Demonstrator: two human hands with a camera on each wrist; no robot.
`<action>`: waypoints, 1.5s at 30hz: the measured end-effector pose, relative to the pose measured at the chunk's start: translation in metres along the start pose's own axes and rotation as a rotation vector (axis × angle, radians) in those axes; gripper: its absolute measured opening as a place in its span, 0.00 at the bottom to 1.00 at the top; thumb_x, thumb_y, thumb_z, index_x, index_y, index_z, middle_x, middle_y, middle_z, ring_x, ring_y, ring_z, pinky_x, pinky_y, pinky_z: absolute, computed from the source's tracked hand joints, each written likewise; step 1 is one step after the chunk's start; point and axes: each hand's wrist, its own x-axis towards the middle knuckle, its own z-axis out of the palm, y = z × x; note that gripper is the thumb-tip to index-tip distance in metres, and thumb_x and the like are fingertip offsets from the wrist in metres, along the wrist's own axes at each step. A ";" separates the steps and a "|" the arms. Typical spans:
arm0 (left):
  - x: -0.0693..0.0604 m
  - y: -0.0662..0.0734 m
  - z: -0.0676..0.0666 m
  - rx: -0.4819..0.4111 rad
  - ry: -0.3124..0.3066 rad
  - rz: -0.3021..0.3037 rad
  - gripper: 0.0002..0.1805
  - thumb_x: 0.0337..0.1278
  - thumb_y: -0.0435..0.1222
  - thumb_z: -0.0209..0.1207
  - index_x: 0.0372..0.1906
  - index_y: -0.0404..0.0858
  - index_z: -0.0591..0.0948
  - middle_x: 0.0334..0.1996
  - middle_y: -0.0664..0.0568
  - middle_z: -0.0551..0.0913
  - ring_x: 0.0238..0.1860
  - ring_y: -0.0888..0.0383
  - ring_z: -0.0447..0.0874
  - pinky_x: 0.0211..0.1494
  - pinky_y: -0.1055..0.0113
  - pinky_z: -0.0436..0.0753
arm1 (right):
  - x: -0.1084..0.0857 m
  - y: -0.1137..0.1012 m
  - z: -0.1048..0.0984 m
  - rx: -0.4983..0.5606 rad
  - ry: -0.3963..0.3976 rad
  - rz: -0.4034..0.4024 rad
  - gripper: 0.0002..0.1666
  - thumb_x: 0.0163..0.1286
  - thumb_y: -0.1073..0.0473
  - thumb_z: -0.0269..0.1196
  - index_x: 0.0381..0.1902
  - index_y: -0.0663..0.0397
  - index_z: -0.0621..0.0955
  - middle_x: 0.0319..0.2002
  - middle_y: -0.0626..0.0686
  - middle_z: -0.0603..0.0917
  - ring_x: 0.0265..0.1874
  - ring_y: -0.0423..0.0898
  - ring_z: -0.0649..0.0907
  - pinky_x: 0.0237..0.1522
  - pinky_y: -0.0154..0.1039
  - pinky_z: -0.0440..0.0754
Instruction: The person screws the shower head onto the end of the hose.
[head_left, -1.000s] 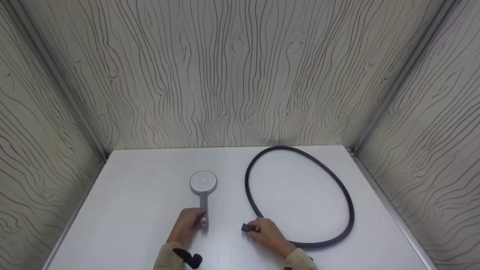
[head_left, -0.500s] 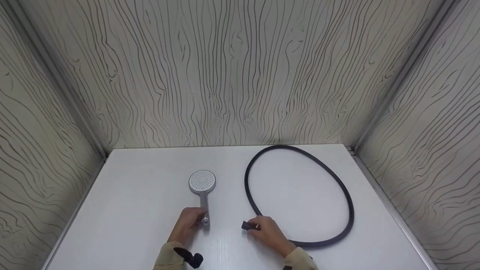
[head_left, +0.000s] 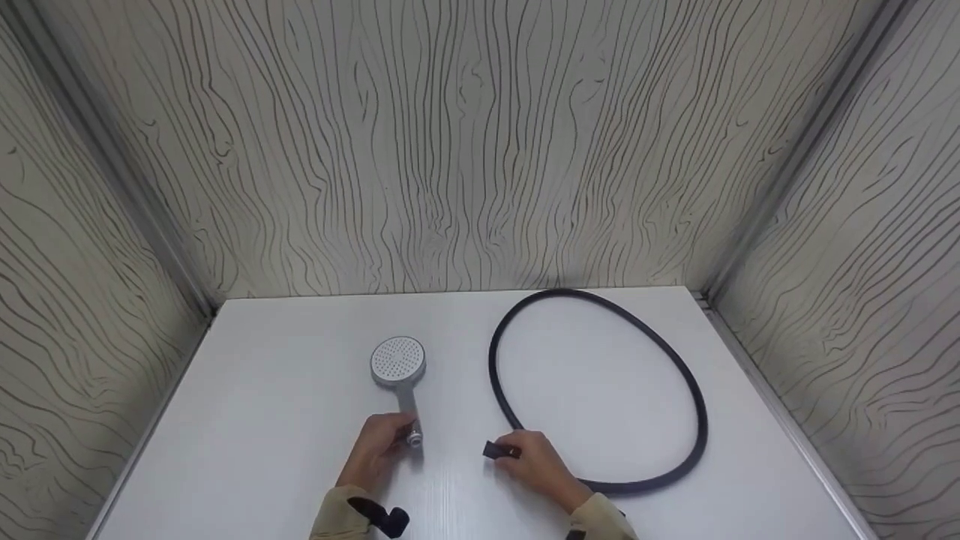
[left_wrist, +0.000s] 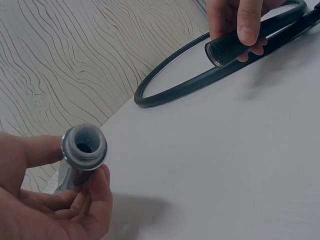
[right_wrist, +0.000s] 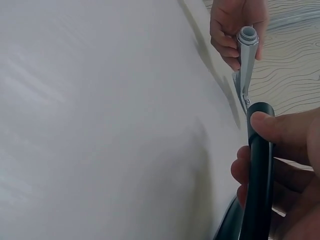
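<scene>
My left hand (head_left: 377, 444) grips the lower handle of a silver-grey shower head (head_left: 398, 361), whose round, dotted spray face points up. In the left wrist view, the handle's threaded end (left_wrist: 85, 145) sticks out bare between thumb and fingers. To the right, my right hand (head_left: 537, 462) pinches the end of a black shower hose (head_left: 701, 420) behind its connector nut (head_left: 495, 450). The open mouth of that nut (left_wrist: 218, 55) faces the handle's side. Handle end and hose end are apart. The rest of the hose lies in a large loop.
A white table (head_left: 285, 345) lies under everything. Behind it stands a panel with a wood-grain pattern (head_left: 450, 150), and similar panels (head_left: 75, 300) close off both sides. The hose loop reaches the table's back edge.
The shower head has tilted slightly, its round face shifting left and its threaded end a little right, toward the hose end. My right hand and the hose have hardly moved.
</scene>
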 end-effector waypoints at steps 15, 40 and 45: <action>-0.011 0.010 0.010 -0.048 -0.015 0.056 0.24 0.65 0.37 0.56 0.58 0.22 0.73 0.42 0.44 0.83 0.43 0.55 0.82 0.53 0.61 0.82 | -0.001 -0.005 -0.002 0.053 0.012 0.013 0.12 0.60 0.59 0.68 0.41 0.55 0.85 0.37 0.49 0.86 0.36 0.40 0.82 0.39 0.32 0.82; -0.027 0.011 0.030 -0.125 0.036 0.111 0.29 0.64 0.36 0.57 0.62 0.20 0.67 0.51 0.35 0.81 0.51 0.49 0.82 0.63 0.53 0.79 | -0.002 -0.022 -0.007 0.154 0.031 0.089 0.14 0.59 0.60 0.69 0.44 0.57 0.84 0.38 0.51 0.86 0.38 0.43 0.83 0.42 0.34 0.84; -0.028 0.011 0.034 -0.150 0.032 0.122 0.30 0.66 0.35 0.56 0.63 0.17 0.65 0.55 0.31 0.78 0.54 0.46 0.82 0.65 0.52 0.78 | -0.001 -0.024 -0.008 0.187 0.070 0.075 0.12 0.59 0.60 0.69 0.41 0.56 0.83 0.36 0.50 0.86 0.35 0.39 0.82 0.37 0.28 0.81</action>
